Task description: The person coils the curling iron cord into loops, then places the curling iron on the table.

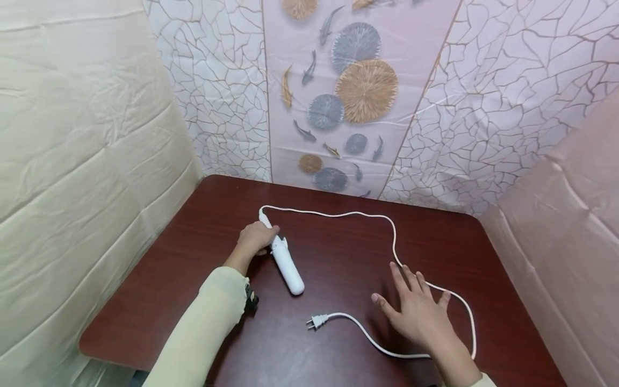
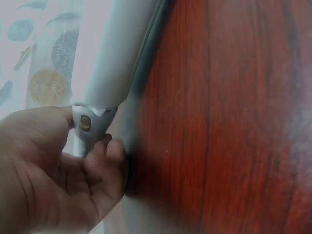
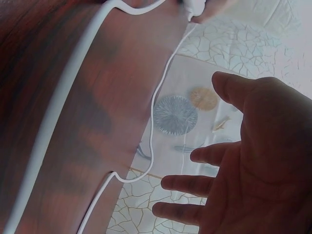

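Observation:
A white curling iron [image 1: 288,269] lies slanted on the table, its thick rounded end toward me. My left hand [image 1: 255,236] grips its narrow handle near the cord end. In the left wrist view the thumb and curled fingers [image 2: 105,170] are around the handle, just below a small gold switch [image 2: 85,123]. My right hand [image 1: 416,312] is spread flat with straight fingers above the white cord [image 1: 394,236], holding nothing; the right wrist view also shows its fingers extended. A two-pin plug [image 1: 317,321] ends the cord between the two hands.
The cord runs along the back of the dark red-brown table [image 1: 338,252], loops down the right side and passes under the right wrist. A patterned cloth wall [image 1: 232,97] stands behind the table, with pale draped sheets [image 1: 87,161] at both sides.

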Tool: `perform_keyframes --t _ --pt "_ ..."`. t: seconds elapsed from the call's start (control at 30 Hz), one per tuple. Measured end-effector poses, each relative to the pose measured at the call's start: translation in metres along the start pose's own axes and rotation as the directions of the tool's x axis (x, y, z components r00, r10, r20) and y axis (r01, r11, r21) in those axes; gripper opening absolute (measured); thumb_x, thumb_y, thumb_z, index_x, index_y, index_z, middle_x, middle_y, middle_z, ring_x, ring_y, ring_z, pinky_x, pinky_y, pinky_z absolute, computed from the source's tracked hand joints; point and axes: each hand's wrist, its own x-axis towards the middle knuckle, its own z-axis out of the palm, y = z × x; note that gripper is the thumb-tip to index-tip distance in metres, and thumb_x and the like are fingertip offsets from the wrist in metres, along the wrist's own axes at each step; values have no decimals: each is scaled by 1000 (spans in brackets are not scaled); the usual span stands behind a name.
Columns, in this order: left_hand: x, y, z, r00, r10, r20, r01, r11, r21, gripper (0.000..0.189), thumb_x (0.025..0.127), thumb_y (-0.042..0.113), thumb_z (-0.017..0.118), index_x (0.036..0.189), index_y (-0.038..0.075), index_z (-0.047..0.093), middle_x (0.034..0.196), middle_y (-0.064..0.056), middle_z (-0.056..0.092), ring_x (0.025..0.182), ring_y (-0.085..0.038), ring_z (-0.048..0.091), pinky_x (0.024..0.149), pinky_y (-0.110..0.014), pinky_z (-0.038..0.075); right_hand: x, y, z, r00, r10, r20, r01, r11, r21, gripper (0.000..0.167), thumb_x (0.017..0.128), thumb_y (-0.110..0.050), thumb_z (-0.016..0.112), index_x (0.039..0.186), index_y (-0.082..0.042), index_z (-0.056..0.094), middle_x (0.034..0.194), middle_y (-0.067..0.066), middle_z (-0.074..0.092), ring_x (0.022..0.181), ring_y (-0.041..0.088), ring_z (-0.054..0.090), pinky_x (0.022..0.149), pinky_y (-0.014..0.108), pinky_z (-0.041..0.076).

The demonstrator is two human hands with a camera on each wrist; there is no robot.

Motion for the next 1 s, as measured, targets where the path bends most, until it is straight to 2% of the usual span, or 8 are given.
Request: perform_keyframes --t 0.07,0.13,0.2,0.3,0.4,0.67,0.83,1.0 --pt "0 -1 1 999 41 10 -40 994 -97 61 108 60 52 101 3 72 74 -9 75 54 -16 74 61 -32 61 0 0 -1 1000 -1 -4 1 1000 0 103 102 -84 48 177 -17 25 179 26 31 164 59 26 111 100 6" --pt "-2 -2 1 996 92 6 -89 969 -230 65 108 61 54 111 -1 71 85 -13 77 56 -17 76 61 -34 65 -1 -1 -1 1000 -2 -4 2 1000 2 103 102 -83 47 177 -17 25 179 25 31 164 59 26 111 101 5" --pt "-23 11 -8 994 110 15 -97 921 -377 66 109 60 57 124 -4 67 101 -19 75 62 -19 78 64 -37 67 -1 -2 0 1000 -3 -2 3 1000 3 103 102 -83 48 177 -16 25 179 25 31 164 59 26 111 100 6" --pt "-31 14 -7 988 157 9 -127 825 -551 72 108 64 60 127 -5 62 112 -20 66 67 -18 75 65 -38 68 -1 -4 0 1000 -6 -4 6 1000 0 102 102 -83 48 177 -17 26 178 25 33 164 59 27 111 100 6" --pt "-36 17 -5 985 171 -23 -148 768 -623 74 105 68 61 122 -5 60 112 -19 62 67 -17 72 64 -39 68 -1 -7 1 1000 -11 -9 11 1000 0 100 103 -81 49 176 -17 28 177 25 34 164 58 27 111 100 7" --pt "-42 25 4 978 142 -154 -207 761 -614 79 96 83 63 100 4 62 100 -12 63 77 -18 66 64 -40 66 -2 -20 3 1000 -21 15 21 1000 19 101 102 -84 46 177 -20 25 179 23 32 166 56 26 113 99 6" --pt "-45 33 1 960 172 -223 -274 752 -600 70 96 81 64 86 12 59 90 -6 62 86 -22 60 72 -32 53 1 -27 0 999 -40 -10 40 999 9 99 102 -83 47 177 -22 26 179 21 34 166 55 27 114 98 7" --pt "-48 40 -4 948 203 -246 -312 744 -591 66 98 79 64 86 13 59 90 -5 62 90 -24 59 76 -32 48 5 -33 -6 998 -49 -34 49 999 5 98 102 -83 47 177 -22 26 179 20 35 166 54 27 116 97 8"
